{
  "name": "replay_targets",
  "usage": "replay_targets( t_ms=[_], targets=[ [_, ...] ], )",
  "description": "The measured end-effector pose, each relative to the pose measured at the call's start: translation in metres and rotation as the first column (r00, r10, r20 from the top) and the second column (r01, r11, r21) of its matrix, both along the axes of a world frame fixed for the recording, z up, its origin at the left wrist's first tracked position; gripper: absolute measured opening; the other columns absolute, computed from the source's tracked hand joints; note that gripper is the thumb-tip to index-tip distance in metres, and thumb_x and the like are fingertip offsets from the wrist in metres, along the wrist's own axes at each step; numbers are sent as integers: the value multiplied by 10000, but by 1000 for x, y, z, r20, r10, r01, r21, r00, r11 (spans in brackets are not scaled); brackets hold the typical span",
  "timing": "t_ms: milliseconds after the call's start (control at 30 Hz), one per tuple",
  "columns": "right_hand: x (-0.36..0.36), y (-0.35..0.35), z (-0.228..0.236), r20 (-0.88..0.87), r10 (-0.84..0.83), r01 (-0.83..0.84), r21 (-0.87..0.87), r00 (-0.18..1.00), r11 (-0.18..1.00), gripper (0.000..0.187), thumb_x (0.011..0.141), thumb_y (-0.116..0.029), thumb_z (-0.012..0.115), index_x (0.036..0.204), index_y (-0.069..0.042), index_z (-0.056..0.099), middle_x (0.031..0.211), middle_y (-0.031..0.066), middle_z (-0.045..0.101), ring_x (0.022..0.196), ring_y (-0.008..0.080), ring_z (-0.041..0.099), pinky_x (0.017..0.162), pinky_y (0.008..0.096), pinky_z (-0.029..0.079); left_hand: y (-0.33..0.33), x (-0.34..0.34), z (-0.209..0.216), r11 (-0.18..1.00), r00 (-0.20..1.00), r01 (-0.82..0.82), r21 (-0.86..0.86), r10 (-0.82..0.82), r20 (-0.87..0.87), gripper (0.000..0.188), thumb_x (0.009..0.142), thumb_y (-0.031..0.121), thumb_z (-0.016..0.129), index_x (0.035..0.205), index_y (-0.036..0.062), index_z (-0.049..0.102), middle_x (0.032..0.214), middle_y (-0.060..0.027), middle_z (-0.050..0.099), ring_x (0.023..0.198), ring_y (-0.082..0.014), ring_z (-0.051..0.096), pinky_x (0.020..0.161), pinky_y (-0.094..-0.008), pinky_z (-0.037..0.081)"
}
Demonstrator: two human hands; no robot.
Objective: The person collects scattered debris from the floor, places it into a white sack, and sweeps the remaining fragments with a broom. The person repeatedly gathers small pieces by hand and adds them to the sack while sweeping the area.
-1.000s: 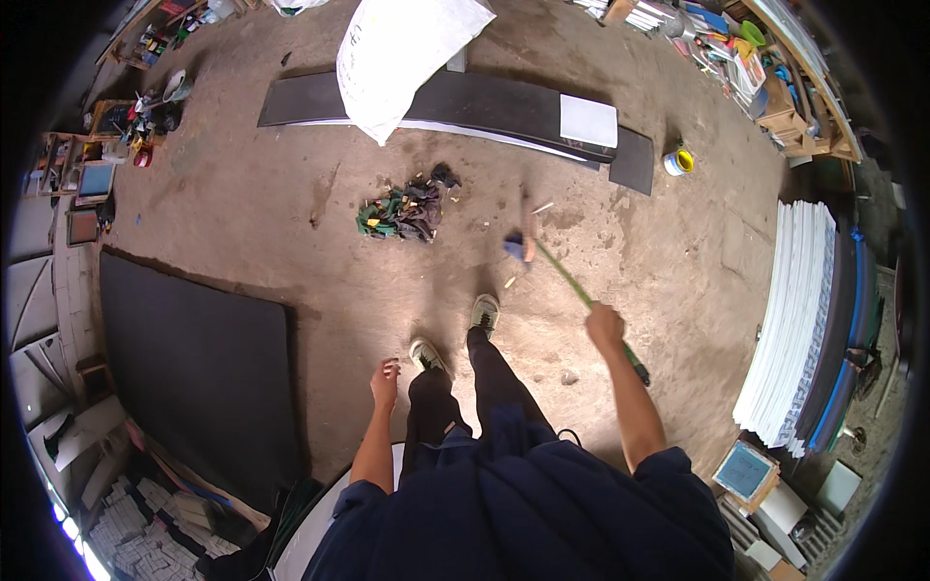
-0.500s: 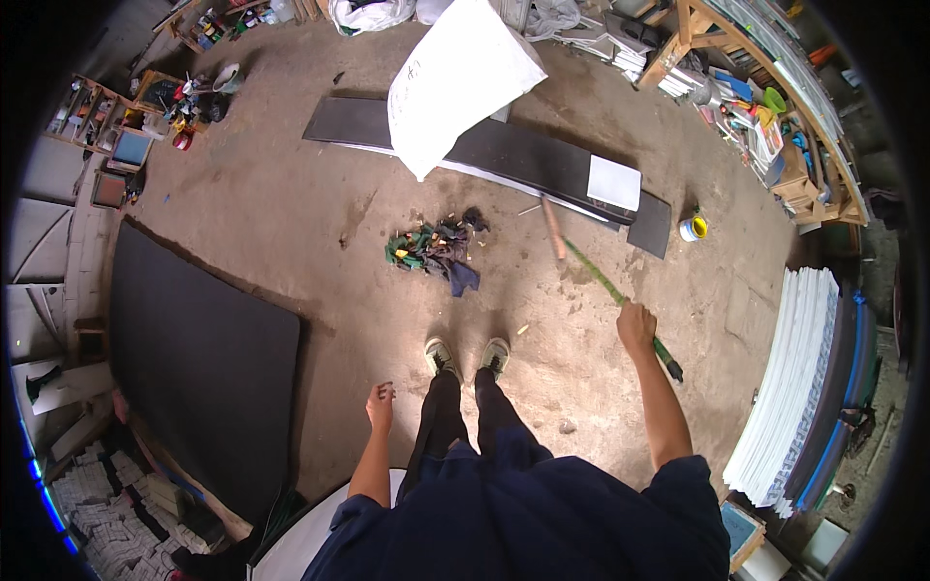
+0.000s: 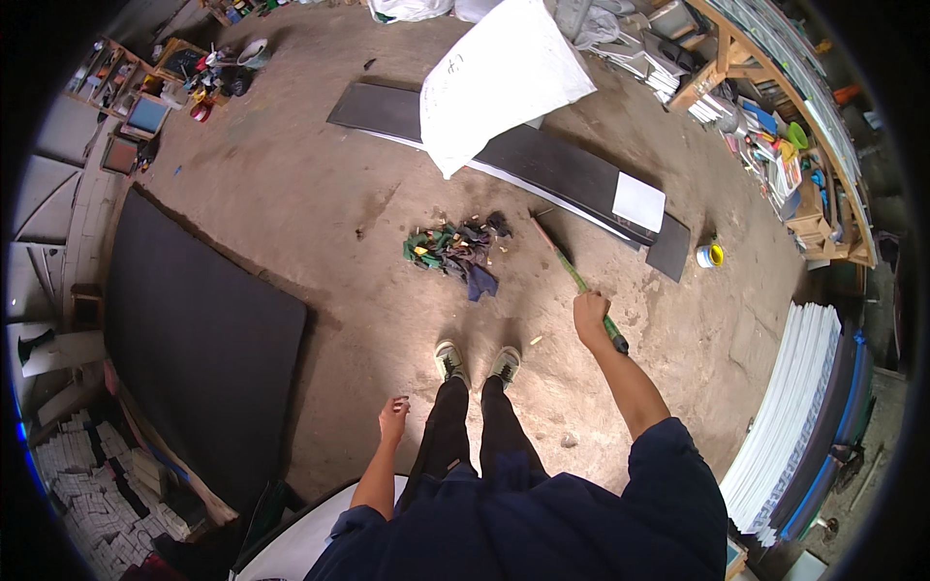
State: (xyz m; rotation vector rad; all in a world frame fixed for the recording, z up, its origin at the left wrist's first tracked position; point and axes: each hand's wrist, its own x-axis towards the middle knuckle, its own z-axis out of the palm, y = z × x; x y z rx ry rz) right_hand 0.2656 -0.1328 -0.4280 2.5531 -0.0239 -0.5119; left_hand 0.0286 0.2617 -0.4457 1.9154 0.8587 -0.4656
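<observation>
My right hand (image 3: 590, 318) is closed around the green handle of a broom (image 3: 572, 275). The handle's dark end sticks out behind my fist, and a thin reddish-brown head reaches the floor at the far end. Left of that head lies a heap of rags (image 3: 455, 250), green, dark and blue, with small pale scraps among them. My left hand (image 3: 393, 416) hangs beside my left leg, its fingers loosely bent and nothing visible in them.
Beyond the heap lies a long dark panel (image 3: 572, 165) with a white sack (image 3: 509, 82) over it. A yellow-topped can (image 3: 710, 255) stands at its right end. A large dark mat (image 3: 199, 349) lies left; stacked white sheets (image 3: 785, 416) stand right.
My right hand has swung left and inward with the broom, whose head has moved left toward the heap. The whole view has shifted slightly. My left hand still hangs low.
</observation>
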Motion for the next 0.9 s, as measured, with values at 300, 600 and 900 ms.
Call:
replay_targets(
  t_ms=[300, 600, 900],
  targets=[
    [-7, -10, 76, 8, 160, -157, 249, 987, 956, 140, 776, -129, 484, 818, -94, 612, 763, 59, 606, 672, 176, 611, 498, 306, 472, 22, 23, -3, 988, 988, -154, -26, 154, -8, 211, 766, 116, 551, 959, 34, 580, 808, -96, 622, 737, -150, 604, 663, -274, 467],
    [124, -37, 46, 92, 249, -258, 96, 964, 961, 119, 764, -126, 506, 784, -104, 621, 721, 36, 604, 659, 157, 608, 478, 280, 468, -18, 72, 8, 984, 969, -174, 48, 163, 184, 214, 769, 137, 559, 960, 44, 579, 820, -100, 621, 739, -168, 603, 677, -287, 463],
    [139, 1, 38, -55, 564, -546, 190, 824, 816, 133, 753, -128, 507, 769, -96, 636, 722, 39, 614, 688, 173, 613, 516, 294, 485, -116, 44, 10, 836, 834, -549, -1, 548, 56, 224, 772, 142, 561, 970, 38, 569, 804, -97, 605, 690, -158, 581, 651, -278, 452]
  ],
)
